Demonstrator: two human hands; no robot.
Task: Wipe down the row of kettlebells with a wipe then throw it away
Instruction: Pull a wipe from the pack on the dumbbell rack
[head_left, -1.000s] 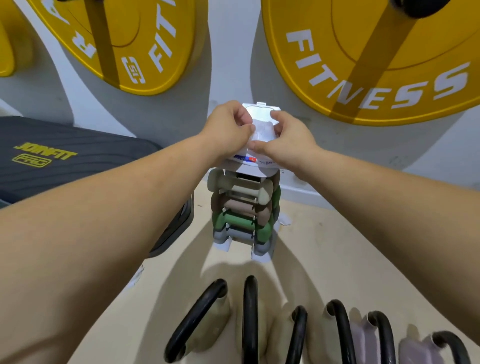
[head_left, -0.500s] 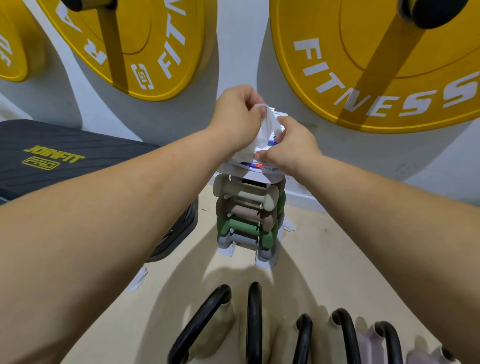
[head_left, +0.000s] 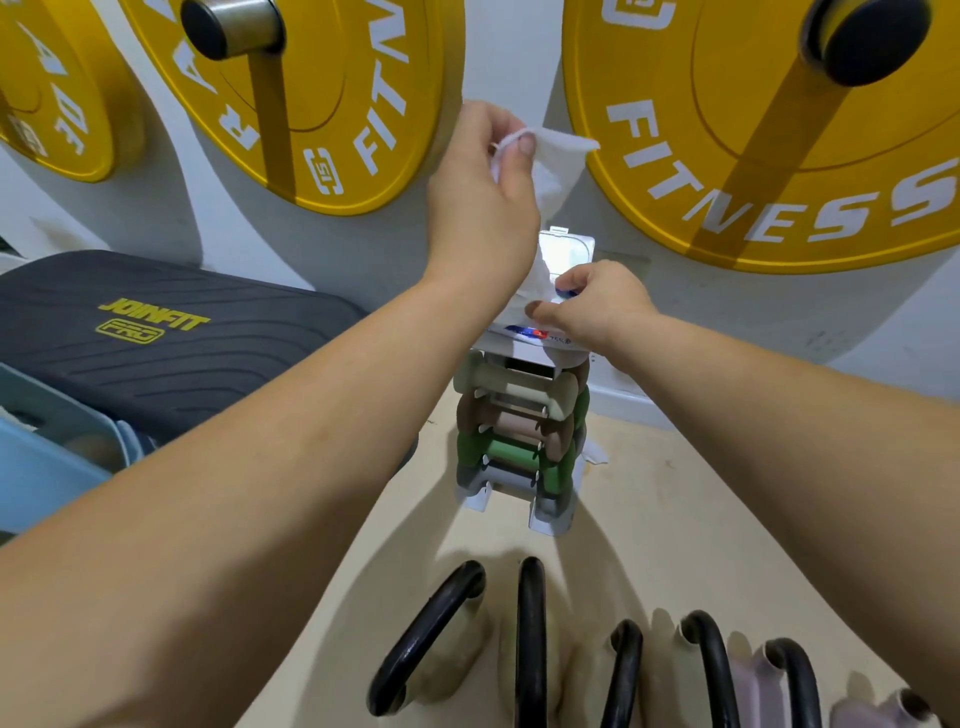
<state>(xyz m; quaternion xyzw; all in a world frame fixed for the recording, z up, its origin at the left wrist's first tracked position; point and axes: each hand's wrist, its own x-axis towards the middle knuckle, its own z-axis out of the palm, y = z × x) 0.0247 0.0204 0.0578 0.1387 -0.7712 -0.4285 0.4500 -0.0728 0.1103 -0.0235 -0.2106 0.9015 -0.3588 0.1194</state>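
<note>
Nearest, at the bottom edge, the row of kettlebells (head_left: 530, 649) stands on the floor (head_left: 675, 519), black handles up, none touched yet. Just beyond them is a small rack of dumbbells (head_left: 519, 431), and on top of it lies the pack of wipes (head_left: 524, 338) with its lid (head_left: 566, 252) flipped open. The right hand (head_left: 597, 306) rests on the pack, fingers curled and holding it down at the opening. Above it, the left hand (head_left: 478, 202) pinches the wipe (head_left: 556, 156) between thumb and fingers, raised in front of the yellow weight plates (head_left: 779, 156) on the wall. The sheet hangs down to the opening (whether its lower end is free of the pack, I cannot tell).

The step in hand looks like the very first: getting a wipe out. Next, the sheet needs to come fully clear while the right hand keeps the pack from lifting; then the lid wants closing, and the wipe goes down to the first kettlebell.
</note>
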